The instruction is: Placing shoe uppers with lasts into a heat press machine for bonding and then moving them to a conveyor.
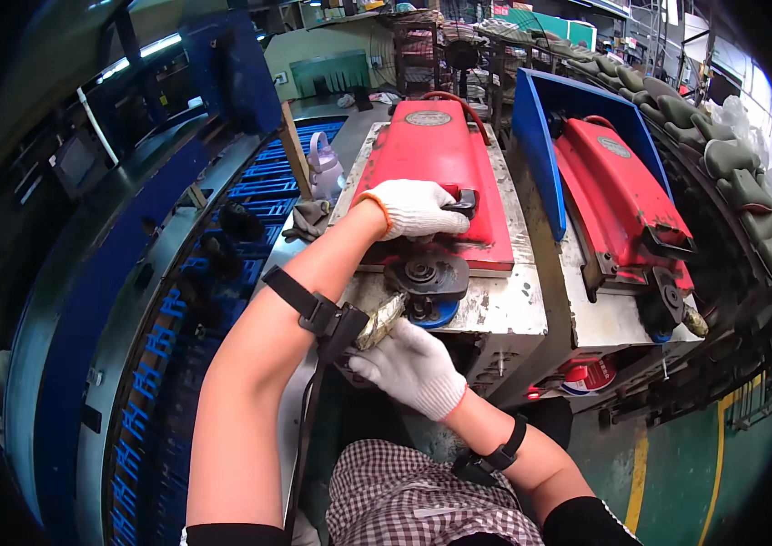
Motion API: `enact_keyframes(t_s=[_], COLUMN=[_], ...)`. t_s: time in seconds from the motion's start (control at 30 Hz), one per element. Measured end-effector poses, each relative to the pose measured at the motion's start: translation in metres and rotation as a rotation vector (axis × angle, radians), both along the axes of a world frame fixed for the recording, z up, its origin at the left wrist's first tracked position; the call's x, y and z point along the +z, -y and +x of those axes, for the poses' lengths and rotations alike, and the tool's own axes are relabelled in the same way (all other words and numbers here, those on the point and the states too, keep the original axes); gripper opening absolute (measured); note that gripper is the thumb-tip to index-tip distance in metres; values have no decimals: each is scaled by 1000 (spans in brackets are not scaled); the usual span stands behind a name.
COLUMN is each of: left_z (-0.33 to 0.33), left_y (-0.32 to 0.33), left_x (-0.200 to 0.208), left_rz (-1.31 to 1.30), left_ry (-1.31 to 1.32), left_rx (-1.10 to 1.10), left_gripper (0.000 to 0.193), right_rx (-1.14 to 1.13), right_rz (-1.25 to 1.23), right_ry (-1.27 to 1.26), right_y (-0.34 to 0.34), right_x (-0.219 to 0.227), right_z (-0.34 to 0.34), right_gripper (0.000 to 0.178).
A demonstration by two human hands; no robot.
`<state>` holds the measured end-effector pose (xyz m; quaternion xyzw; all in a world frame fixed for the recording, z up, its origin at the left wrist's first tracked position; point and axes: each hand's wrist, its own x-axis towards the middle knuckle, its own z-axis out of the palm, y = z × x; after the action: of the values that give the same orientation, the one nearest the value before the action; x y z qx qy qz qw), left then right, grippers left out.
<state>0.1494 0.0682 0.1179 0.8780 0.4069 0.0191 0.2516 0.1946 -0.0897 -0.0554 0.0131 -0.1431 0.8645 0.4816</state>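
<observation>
My left hand [415, 209], in a white glove, rests on the red cover of a machine [436, 155] and grips a dark lever at its front edge. Below it my gloved right hand [408, 364] holds a pale, worn flat piece [379, 320] up against the dark round wheel [424, 273] at the machine's front. A blue disc shows just under that wheel. Black straps wrap both forearms.
A second red machine [622, 191] stands to the right behind a blue partition [539, 146]. A blue conveyor [222, 273] curves along the left with a plastic jug [324, 168] beside it. Grey-green moulded pieces [731, 164] line a rack at far right.
</observation>
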Motion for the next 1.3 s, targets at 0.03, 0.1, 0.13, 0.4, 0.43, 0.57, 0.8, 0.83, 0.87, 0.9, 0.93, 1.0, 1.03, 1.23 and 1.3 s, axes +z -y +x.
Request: enact_keyframes(t_s=[0.03, 0.1, 0.13, 0.4, 0.43, 0.57, 0.8, 0.83, 0.87, 0.9, 0.93, 1.0, 1.03, 1.23, 1.3], left_z=[0, 3, 2, -5, -4, -7, -4, -4, 0, 4, 2, -2, -3, 0, 10], left_y=[2, 2, 3, 0, -1, 1, 0, 1, 1, 0, 0, 3, 5, 6, 7], left_x=[1, 4, 3, -4, -4, -4, -7, -7, -8, -9, -10, -8, -8, -11, -18], left_rz=[37, 34, 25, 112, 121, 237, 275, 277, 277, 303, 330, 332, 331, 369, 434], left_ry=[-15, -31, -47, -37, -46, -56, -21, -22, -9, -10, -27, -37, -44, 10, 94], left_rx=[2, 5, 15, -14, -24, -44, -55, -49, -62, -76, -68, -45, -35, 11, 66], left_gripper=[44, 45, 46, 51, 52, 55, 59, 59, 59, 60, 61, 61, 61, 62, 58], right_rx=[0, 45, 42, -322, -418, -980, -1943, -1934, -1743, -1554, -1585, -1526, -1468, -1488, -1463], right_rz=[3, 23, 9, -120, -48, 339, 178, 148, 78, 12, 20, -13, -60, -270, -272], right_ry=[0, -122, -108, 100, 312, 1334, 2287, 2566, 2597, 2608, 2656, 2579, 2508, 2584, 2708], right_y=[0, 1, 7, 63, 73, 102, 117, 122, 134, 140, 134, 128, 127, 122, 129], right_x=[-4, -13, -6, 25, 27, 34, 51, 50, 39, 27, 28, 34, 36, 48, 42], right_z=[0, 5, 9, 122, 134, 205, 381, 408, 448, 475, 464, 458, 455, 432, 450], right_gripper=[49, 48, 46, 69, 76, 48, 31, 34, 37, 41, 44, 43, 42, 45, 48])
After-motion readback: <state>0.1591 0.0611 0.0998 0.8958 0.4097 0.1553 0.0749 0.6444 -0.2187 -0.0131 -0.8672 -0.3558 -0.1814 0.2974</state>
